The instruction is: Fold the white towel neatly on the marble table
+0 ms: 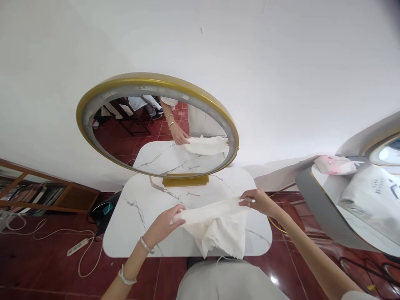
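Note:
A white cloth [215,227], perhaps a garment, is stretched between my two hands over the front part of a white marble-patterned table [134,233]. My left hand [167,221] pinches its left end between thumb and fingers. At the opposite end, my right hand [254,200] grips the upper corner. The upper edge forms a straight band, while the lower part hangs in loose folds down to the table's front edge. What exactly the cloth is, I cannot tell.
An oval gold-framed mirror [156,79] stands on the table's back on a gold base [186,181]. To the right, a second table [325,208] bears a white bag [371,196] and a pink-white packet [336,165]. A power strip [77,247] with cables lies on the red floor at left.

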{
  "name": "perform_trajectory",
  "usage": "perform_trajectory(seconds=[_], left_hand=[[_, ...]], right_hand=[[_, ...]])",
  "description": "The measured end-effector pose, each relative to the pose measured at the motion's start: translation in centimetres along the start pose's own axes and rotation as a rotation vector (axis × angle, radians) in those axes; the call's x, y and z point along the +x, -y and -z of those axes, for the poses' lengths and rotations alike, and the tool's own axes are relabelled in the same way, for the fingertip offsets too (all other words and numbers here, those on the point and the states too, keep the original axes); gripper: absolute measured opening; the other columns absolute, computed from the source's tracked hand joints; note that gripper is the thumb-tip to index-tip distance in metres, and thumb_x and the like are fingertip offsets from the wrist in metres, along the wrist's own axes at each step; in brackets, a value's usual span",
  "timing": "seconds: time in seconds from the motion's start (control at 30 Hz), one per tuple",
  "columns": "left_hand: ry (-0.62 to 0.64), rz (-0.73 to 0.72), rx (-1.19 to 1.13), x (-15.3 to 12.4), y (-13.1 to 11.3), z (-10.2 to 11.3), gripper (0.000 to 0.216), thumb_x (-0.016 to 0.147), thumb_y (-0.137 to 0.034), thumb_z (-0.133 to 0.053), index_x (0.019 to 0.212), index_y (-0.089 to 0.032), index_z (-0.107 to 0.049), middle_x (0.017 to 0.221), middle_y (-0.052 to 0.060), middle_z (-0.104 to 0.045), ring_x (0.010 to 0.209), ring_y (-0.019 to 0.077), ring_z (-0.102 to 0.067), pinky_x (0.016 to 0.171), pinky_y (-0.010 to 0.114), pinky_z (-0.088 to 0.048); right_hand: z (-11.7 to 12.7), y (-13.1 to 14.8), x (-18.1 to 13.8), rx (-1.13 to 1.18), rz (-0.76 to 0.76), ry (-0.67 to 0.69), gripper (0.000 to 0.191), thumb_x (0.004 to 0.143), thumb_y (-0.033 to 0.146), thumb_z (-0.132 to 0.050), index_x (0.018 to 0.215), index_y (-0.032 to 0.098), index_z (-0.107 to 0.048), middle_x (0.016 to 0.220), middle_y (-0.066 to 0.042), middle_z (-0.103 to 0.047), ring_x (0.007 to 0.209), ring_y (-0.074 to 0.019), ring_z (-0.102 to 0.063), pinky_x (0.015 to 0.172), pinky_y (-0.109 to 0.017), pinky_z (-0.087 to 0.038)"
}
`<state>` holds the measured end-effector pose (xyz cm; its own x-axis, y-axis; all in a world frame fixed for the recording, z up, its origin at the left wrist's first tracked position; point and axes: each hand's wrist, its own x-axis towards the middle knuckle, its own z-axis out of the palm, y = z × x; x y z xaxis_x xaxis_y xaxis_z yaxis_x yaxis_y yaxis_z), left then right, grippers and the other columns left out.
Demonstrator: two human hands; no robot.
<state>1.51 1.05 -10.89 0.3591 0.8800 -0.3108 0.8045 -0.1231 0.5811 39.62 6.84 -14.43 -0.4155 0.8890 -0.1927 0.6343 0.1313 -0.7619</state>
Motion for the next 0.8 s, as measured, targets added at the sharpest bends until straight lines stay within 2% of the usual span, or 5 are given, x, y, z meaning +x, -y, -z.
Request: perform_trajectory(seconds=[0.13,0.27,0.47,0.7,0.8], left_hand=[[-0.057,-0.099,0.078,0.4,0.6,-1.1,0.021,0.093,-0.037,-0.041,0.089,-0.023,-0.056,0.090,0.000,-0.067,0.083,0.0166,-0.062,0.073,0.029,-0.048],[-0.221,-0.261,0.228,0.7,1.3,-2.0,0.025,0.096,-0.034,-0.036,0.091,-0.022,-0.058,0.085,0.001,-0.068,0.074,0.0150,-0.064,0.067,0.027,-0.049],[-0.304,-0.405,0.344,1.3,0.7,-1.8,0.029,0.098,-0.026,-0.033,0.096,-0.022,-0.061,0.090,0.002,-0.069,0.082,0.0143,-0.065,0.072,0.027,-0.051],[-0.212,-0.311,0.320,2.1,-0.3,-1.6,0.029,0.097,-0.034,-0.034,0.085,-0.021,-0.057,0.083,0.000,-0.066,0.074,0.0150,-0.063,0.067,0.027,-0.049],[-0.189,-0.224,0.216,2.1,-0.7,-1.0,0.027,0.095,-0.036,-0.037,0.084,-0.021,-0.057,0.082,0.000,-0.066,0.075,0.0145,-0.063,0.068,0.026,-0.050]], right_hand=[[0.5,0.0,-0.7,0.014,0.003,-0.092,0.029,0.077,0.048,-0.062,0.078,0.020,-0.070,0.075,-0.004,-0.070,0.068,-0.0174,-0.058,0.068,-0.029,-0.046],[1.5,-0.3,-1.2,0.092,0.019,-0.068,0.027,0.079,0.041,-0.057,0.086,0.020,-0.071,0.086,-0.007,-0.073,0.077,-0.0195,-0.064,0.073,-0.031,-0.049],[2.7,-0.7,-1.7,0.113,-0.058,-0.131,0.030,0.072,0.046,-0.064,0.077,0.018,-0.072,0.071,-0.005,-0.070,0.064,-0.0165,-0.059,0.061,-0.028,-0.046],[5.4,-0.5,-2.9,0.089,0.018,-0.070,0.040,0.080,0.054,-0.058,0.084,0.018,-0.074,0.074,-0.005,-0.070,0.061,-0.0136,-0.055,0.059,-0.027,-0.043],[6.6,0.0,-3.7,0.070,-0.004,-0.088,0.042,0.075,0.059,-0.063,0.075,0.018,-0.073,0.066,-0.003,-0.066,0.055,-0.0119,-0.049,0.053,-0.025,-0.039]])
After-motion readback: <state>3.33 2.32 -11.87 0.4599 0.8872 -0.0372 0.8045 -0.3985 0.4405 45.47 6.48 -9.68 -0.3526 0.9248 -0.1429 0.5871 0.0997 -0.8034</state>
